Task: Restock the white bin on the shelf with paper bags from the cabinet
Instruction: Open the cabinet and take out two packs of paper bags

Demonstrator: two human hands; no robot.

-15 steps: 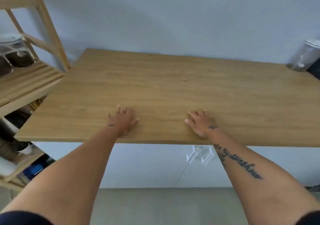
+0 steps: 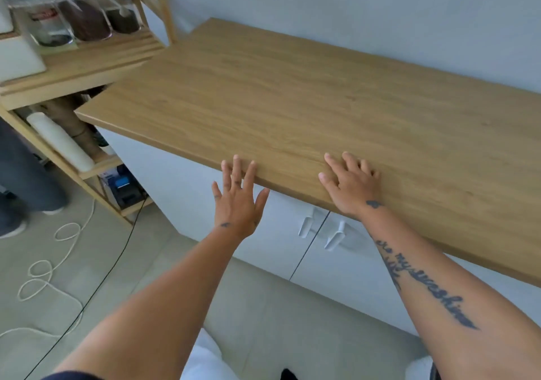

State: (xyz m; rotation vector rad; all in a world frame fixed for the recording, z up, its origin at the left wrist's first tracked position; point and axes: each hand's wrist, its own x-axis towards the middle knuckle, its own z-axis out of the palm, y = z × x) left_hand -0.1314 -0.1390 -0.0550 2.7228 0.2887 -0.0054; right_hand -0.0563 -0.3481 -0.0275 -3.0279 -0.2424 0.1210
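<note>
A white cabinet with two shut doors and two white handles stands under a wooden countertop. My left hand is open, fingers spread, just off the countertop's front edge with its fingertips over the edge. My right hand lies flat and open on the countertop near that edge, above the handles. A white bin shows at the far left on the wooden shelf, partly cut off. No paper bags are visible.
Three glass jars with dark contents stand on the shelf beside the bin. Lower shelves hold a white roll and a dark device. Cords trail on the floor at the left, where another person's legs stand.
The view has swung left and down, bringing the shelf, jars and floor into sight. My left hand has slid back from the countertop to its front edge; my right hand stays on the wood.
</note>
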